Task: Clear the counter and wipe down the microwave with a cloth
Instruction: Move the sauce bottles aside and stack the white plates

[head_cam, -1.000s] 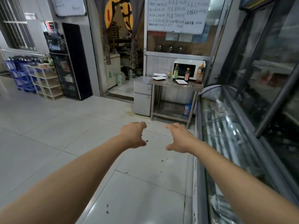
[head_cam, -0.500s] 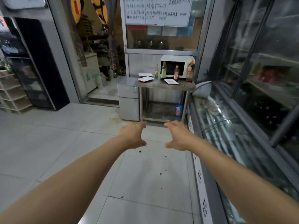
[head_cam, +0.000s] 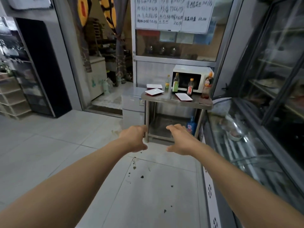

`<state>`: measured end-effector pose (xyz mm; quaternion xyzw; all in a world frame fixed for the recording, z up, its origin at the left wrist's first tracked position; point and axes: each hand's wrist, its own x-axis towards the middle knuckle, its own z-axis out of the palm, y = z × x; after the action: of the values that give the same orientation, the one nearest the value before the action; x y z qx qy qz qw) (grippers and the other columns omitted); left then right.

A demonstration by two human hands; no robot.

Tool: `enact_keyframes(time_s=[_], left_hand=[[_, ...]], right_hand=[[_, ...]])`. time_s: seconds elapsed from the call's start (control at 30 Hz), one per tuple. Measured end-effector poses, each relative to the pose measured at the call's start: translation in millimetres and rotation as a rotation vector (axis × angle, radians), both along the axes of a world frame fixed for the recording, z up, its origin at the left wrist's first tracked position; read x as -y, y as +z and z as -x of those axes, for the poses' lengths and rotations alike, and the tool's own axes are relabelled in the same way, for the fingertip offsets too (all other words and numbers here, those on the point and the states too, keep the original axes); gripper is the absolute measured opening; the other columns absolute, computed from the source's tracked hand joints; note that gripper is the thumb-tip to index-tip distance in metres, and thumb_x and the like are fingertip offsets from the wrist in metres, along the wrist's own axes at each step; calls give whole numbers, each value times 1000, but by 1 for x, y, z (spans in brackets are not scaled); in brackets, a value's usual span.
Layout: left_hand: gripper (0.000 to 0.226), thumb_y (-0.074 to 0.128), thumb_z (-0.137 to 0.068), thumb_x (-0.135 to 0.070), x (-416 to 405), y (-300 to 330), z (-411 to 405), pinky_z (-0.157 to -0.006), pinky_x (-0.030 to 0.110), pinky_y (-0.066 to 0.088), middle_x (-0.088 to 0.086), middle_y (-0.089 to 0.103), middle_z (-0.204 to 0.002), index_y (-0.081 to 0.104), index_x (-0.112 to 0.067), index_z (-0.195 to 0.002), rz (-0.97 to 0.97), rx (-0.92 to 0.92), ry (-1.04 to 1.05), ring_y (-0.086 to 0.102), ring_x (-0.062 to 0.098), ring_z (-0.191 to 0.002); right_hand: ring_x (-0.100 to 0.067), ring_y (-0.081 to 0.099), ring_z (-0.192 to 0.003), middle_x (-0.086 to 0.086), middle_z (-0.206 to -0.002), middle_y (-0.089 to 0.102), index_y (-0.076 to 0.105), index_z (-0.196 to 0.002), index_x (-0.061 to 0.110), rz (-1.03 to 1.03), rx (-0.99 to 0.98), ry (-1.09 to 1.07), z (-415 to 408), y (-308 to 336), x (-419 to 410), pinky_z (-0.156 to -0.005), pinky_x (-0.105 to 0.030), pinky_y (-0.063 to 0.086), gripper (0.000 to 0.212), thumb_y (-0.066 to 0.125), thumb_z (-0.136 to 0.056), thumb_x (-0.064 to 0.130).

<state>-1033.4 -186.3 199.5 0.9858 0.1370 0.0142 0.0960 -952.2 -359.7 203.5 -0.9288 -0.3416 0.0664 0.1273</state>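
Microwave [head_cam: 189, 78] stands well ahead; left hand [head_cam: 134, 139] and right hand [head_cam: 180, 140] hang loosely curled, empty.

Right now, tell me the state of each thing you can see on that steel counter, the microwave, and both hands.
Microwave: door closed, on the counter.
Left hand: empty, fingers loosely curled.
Right hand: empty, fingers relaxed.
Green bottle: upright, capped.
Red-label bottle: upright, capped.
Dark sauce bottle: upright.
Left white plate: empty, overhanging the counter's left edge.
Right white plate: empty, flat.
Steel counter: not yet cleared.
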Motion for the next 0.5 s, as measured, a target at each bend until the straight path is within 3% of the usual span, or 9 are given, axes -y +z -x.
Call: enact_keyframes(time_s=[0.5], left_hand=[[65, 74, -74, -33, -160, 3, -218, -94, 41, 49, 1, 55, -129, 43, -25, -130, 52, 20, -148, 53, 22, -115]], right_hand=[[-26, 26, -137, -3, -148, 28, 25, -145, 24, -37, 18, -149, -192, 5, -130, -108, -46, 35, 84, 73, -76, 32]])
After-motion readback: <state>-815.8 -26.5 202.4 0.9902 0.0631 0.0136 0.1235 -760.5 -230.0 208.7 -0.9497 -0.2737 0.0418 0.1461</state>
